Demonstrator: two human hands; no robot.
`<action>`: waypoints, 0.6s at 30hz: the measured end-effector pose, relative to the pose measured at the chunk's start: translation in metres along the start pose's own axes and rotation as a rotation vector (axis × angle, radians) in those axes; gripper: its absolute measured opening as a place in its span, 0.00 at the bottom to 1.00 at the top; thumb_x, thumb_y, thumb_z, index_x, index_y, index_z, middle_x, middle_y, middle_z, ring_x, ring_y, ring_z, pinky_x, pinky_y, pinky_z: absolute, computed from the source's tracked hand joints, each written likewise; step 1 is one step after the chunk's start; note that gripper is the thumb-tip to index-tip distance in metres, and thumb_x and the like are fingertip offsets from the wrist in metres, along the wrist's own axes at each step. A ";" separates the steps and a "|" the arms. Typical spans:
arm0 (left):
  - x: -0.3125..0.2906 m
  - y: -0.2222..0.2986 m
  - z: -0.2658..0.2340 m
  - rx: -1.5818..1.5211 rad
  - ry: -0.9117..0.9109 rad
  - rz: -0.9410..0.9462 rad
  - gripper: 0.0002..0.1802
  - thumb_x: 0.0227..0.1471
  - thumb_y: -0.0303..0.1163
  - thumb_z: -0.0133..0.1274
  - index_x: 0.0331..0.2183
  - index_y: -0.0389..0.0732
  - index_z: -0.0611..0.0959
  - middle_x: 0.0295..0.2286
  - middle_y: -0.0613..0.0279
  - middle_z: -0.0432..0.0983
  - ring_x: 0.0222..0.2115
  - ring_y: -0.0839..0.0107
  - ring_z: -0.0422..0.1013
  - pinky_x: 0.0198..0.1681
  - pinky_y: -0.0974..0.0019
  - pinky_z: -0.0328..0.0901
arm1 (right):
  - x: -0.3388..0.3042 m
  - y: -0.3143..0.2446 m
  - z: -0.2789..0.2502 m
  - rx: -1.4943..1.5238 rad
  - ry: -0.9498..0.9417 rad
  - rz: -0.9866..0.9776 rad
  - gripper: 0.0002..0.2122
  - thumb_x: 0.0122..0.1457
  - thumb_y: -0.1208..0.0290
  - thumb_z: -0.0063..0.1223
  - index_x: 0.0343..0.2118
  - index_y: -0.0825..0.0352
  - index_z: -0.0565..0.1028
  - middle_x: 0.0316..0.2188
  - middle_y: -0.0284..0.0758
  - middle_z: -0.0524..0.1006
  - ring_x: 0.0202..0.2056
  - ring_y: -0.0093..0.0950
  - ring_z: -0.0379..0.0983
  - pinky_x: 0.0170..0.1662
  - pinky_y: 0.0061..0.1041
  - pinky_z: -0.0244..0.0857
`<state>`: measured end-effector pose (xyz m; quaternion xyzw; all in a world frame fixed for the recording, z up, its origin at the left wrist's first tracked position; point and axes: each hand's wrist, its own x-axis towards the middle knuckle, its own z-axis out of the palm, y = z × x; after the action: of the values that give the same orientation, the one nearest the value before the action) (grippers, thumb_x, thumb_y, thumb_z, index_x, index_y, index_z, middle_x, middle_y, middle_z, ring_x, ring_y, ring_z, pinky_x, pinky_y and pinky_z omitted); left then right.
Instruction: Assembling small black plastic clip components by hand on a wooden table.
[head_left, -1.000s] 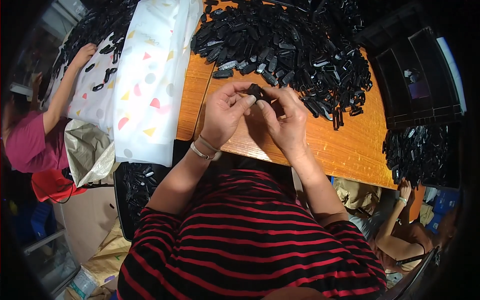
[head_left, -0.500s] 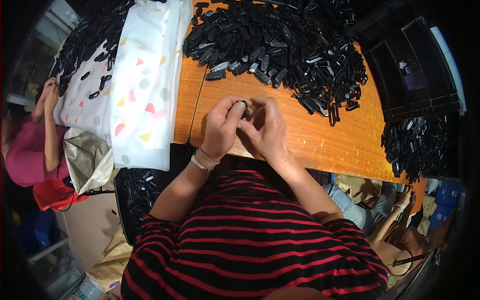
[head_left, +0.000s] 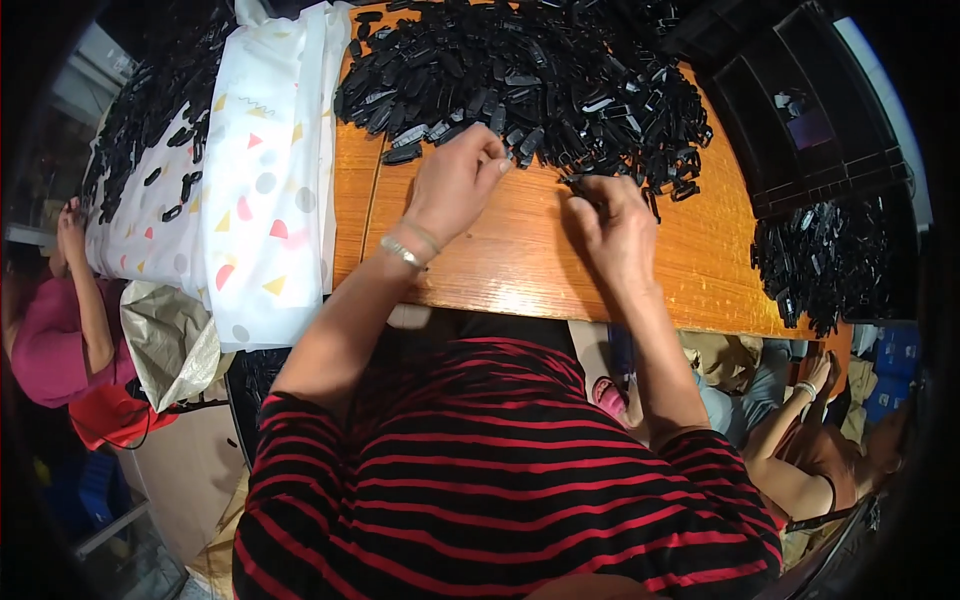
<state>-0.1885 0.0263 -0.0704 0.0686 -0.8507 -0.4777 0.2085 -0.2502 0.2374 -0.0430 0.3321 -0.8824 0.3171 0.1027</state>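
A broad heap of small black plastic parts [head_left: 520, 75] covers the far side of the wooden table [head_left: 480, 265]. At the heap's near edge, my left hand [head_left: 458, 182] has its thumb and fingers drawn together in a pinch; whatever lies between the tips is too small to make out. My right hand [head_left: 622, 228] is further right, fingers curled over, with a dark small black plastic part [head_left: 573, 182] at its fingertips by the heap. The two hands are apart.
Patterned white sheeting [head_left: 265, 190] lies along the left, with more black parts beyond it. At the right stand a black crate [head_left: 830, 120] and another pile of black parts [head_left: 825, 260]. A person in a magenta top [head_left: 70, 330] sits left; another person [head_left: 800, 440] sits right.
My hands were together over the table's near part, around a small dark piece. They have separated and moved forward to the heap, the right one also going rightward.
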 end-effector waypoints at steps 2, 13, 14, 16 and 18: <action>0.010 0.000 0.003 0.348 0.039 0.202 0.07 0.48 0.28 0.57 0.33 0.43 0.78 0.29 0.58 0.73 0.27 0.55 0.72 0.31 0.60 0.67 | 0.000 0.010 -0.006 -0.213 0.008 0.030 0.09 0.51 0.73 0.60 0.35 0.67 0.77 0.32 0.41 0.74 0.28 0.42 0.75 0.31 0.35 0.69; 0.005 0.004 -0.003 0.559 -0.081 0.239 0.10 0.42 0.26 0.60 0.28 0.38 0.76 0.30 0.55 0.71 0.34 0.56 0.70 0.35 0.57 0.68 | 0.002 -0.001 0.016 0.087 -0.082 -0.113 0.07 0.50 0.78 0.61 0.28 0.69 0.72 0.28 0.40 0.71 0.27 0.41 0.72 0.28 0.32 0.66; 0.004 0.002 -0.003 0.553 -0.097 0.225 0.10 0.42 0.26 0.60 0.29 0.38 0.76 0.31 0.55 0.71 0.34 0.56 0.71 0.36 0.57 0.68 | 0.003 -0.001 0.016 0.082 -0.103 -0.130 0.08 0.51 0.77 0.61 0.29 0.69 0.72 0.28 0.40 0.73 0.25 0.39 0.72 0.29 0.31 0.67; 0.000 0.001 -0.005 0.498 -0.068 0.223 0.10 0.42 0.26 0.60 0.30 0.38 0.77 0.31 0.55 0.72 0.35 0.56 0.71 0.37 0.57 0.68 | 0.005 -0.005 0.017 0.137 -0.109 -0.090 0.07 0.51 0.77 0.61 0.30 0.69 0.72 0.28 0.40 0.73 0.25 0.36 0.73 0.29 0.29 0.67; -0.005 -0.003 -0.006 0.443 -0.036 0.217 0.10 0.43 0.26 0.60 0.31 0.38 0.78 0.32 0.55 0.73 0.37 0.56 0.71 0.37 0.57 0.67 | 0.006 -0.009 0.017 0.192 -0.119 -0.052 0.07 0.52 0.77 0.61 0.30 0.69 0.72 0.28 0.39 0.74 0.25 0.33 0.73 0.29 0.27 0.67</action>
<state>-0.1820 0.0212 -0.0712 0.0124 -0.9406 -0.2553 0.2234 -0.2482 0.2183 -0.0492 0.3816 -0.8435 0.3771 0.0261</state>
